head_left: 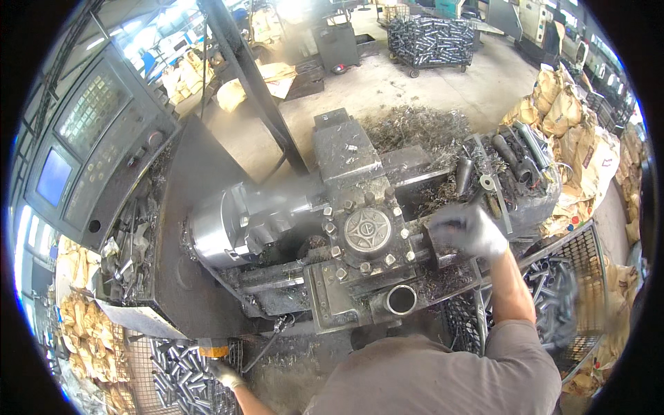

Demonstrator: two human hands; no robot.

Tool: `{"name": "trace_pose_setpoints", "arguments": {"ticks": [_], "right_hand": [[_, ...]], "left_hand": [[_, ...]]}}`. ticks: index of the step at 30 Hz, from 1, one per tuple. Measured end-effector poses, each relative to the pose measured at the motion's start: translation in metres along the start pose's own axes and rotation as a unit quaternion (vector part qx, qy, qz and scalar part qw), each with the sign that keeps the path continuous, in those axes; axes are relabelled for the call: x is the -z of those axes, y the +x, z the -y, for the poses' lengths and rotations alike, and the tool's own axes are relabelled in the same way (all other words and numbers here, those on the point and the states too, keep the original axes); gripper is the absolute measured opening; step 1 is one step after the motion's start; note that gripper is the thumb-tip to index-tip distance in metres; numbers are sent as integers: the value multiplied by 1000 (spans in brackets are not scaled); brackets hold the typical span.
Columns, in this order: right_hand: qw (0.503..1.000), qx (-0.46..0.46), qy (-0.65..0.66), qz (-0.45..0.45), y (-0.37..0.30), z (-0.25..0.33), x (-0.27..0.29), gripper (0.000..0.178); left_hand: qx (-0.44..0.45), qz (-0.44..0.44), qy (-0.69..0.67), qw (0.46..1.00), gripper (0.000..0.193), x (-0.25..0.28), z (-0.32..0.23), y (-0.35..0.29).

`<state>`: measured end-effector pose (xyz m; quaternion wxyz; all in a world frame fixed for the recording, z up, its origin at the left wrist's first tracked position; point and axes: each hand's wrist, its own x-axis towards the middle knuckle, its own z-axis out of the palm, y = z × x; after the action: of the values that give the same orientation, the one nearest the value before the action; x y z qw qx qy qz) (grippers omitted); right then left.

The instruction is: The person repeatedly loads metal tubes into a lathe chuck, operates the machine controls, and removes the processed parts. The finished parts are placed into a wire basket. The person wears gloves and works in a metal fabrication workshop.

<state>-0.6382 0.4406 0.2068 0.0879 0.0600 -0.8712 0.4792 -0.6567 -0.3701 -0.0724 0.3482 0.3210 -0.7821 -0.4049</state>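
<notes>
Fills the lower middle of the view with the torso point(415, 380), in a grey-brown shirt. Raises the bare right forearm point(510, 287) steeply from a short sleeve point(515, 346), bending the right hand point(477, 232) leftward at the wrist, in a pale glove, too blurred at the fingers to show the grip. Reaches low to the left with the left hand point(225, 375), also pale-gloved, showing only part of the left forearm point(252, 402) at the lower edge
</notes>
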Motion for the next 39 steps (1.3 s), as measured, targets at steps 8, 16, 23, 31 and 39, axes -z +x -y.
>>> {"name": "trace_pose_setpoints", "arguments": {"ticks": [8,16,23,31,39], "right_hand": [[919,-158,-128,336,187,-149,-26,38],[801,70,-519,290,341,-189,-61,37],[856,-278,-430,72,307,-136,14,36],[832,28,-362,420,306,19,-177,47],[821,-42,-335,460,325,41,-183,62]], "left_hand": [[156,258,-164,939,62,-86,-175,-126],[-567,156,159,793,88,-208,-421,-74],[-619,179,158,749,82,-210,-446,-41],[-485,362,215,766,103,-241,-513,-19],[-555,244,61,793,82,-229,-460,-12]]}}
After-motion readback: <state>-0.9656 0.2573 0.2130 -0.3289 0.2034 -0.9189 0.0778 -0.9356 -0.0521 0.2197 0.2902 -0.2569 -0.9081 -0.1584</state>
